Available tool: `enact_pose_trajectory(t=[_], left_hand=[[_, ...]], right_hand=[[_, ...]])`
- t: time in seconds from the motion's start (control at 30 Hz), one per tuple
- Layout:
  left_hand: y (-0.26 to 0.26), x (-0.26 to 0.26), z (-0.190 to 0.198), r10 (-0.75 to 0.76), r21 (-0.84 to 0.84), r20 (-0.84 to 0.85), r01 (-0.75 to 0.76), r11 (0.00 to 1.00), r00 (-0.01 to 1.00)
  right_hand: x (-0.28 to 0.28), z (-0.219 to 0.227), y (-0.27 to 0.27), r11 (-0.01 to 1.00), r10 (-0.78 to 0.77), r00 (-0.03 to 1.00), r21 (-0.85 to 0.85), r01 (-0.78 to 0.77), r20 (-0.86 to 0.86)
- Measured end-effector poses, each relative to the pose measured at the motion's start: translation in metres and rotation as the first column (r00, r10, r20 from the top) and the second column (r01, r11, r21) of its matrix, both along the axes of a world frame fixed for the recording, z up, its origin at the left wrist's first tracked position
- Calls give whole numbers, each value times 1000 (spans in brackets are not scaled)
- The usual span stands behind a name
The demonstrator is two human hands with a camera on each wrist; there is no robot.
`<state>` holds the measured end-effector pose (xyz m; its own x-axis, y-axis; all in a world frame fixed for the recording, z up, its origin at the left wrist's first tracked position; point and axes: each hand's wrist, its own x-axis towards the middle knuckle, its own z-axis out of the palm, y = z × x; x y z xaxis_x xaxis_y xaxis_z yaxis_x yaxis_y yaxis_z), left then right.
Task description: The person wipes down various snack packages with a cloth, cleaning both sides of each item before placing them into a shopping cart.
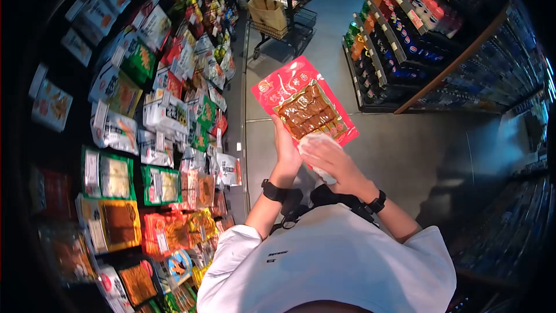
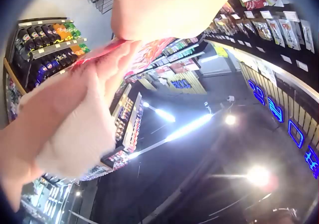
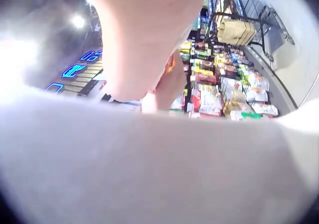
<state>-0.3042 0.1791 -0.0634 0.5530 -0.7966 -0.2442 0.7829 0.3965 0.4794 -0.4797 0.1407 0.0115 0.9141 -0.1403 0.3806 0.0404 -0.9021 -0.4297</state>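
A red vacuum-sealed food packet (image 1: 307, 110) with brown pieces behind a clear window is held tilted in front of the body in the head view. My left hand (image 1: 286, 146) grips its lower left edge, thumb along the side. My right hand (image 1: 339, 167) holds a white cloth (image 2: 82, 134) against the packet's lower edge, its fingers lying over the front. In the left wrist view the cloth hangs down below the right hand. A blurred pale surface hides most of the right wrist view.
Hanging packaged foods (image 1: 165, 110) fill the rack on the left. Ahead stands a shopping cart (image 1: 295, 20) carrying a brown paper bag (image 1: 268, 16). Shelves of bottled drinks (image 1: 399, 40) rise at the right, across the grey floor (image 1: 278, 156).
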Motion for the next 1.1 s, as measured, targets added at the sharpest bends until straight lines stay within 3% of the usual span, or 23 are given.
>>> enact_pose_trajectory(t=[0.03, 0.13, 0.17, 0.2, 0.23, 0.33, 0.43, 0.47, 0.57, 0.6, 0.7, 0.73, 0.83, 0.87, 0.97, 1.0, 1.1], left_hand=[[-8, 3, 3, -9, -38, 35, 10, 999, 999], [-35, 12, 14, -64, -101, 91, 73, 992, 994], [-44, 12, 18, -85, -60, 86, 90, 994, 993], [-55, 13, 22, -101, -20, 84, 103, 995, 991], [-69, 15, 30, -115, 24, 85, 114, 993, 990], [-118, 27, 32, -105, 160, 257, 65, 985, 961], [-182, 46, 17, -102, 176, 486, 18, 984, 868], [-199, 49, 12, -101, 165, 557, 10, 986, 824], [-245, 41, 18, -202, 358, 652, -62, 932, 730], [-256, 34, 37, -230, 294, 615, 52, 954, 754], [-304, 30, 24, -274, 159, 627, 224, 961, 729], [-321, 31, 44, -267, 217, 600, 168, 962, 754], [-355, 55, 62, -290, 74, 216, 281, 957, 932], [-365, 62, 66, -295, 95, 254, 280, 955, 921], [-385, 77, 76, -398, 54, 126, 394, 918, 909], [-392, 83, 66, -437, 48, 143, 435, 899, 888], [-417, 95, 43, -488, 56, 175, 486, 872, 855]], right_hand=[[3, -2, -13, 995, -49, 999, -88, 50, 11], [12, -30, -65, 853, -481, 862, -140, 502, 161], [12, -45, -81, 829, -511, 853, 322, 458, 104], [12, -61, -95, 617, -509, 859, 716, 327, 46], [14, -69, -107, 260, -479, 878, 955, 140, 1], [13, -77, -139, 177, -308, 951, 981, 74, -16], [20, -75, -190, 257, -367, 930, 960, 110, -9], [23, -86, -215, 185, -461, 887, 977, 107, -10], [21, -66, -286, 591, -573, 813, 633, 500, -106], [24, -58, -300, 657, -592, 806, 593, 466, 22], [47, -56, -326, 880, -433, 846, 350, 322, 311], [56, -57, -329, 892, -426, 854, 300, 339, 299], [73, -35, -351, 894, -367, 869, 384, 231, 332], [75, -39, -355, 871, -286, 906, 478, 110, 313], [93, -26, -369, 963, -175, 958, 242, 119, 227], [100, -30, -380, 971, -199, 960, 172, 165, 199], [128, -31, -414, 888, -450, 867, 204, 411, 212]])
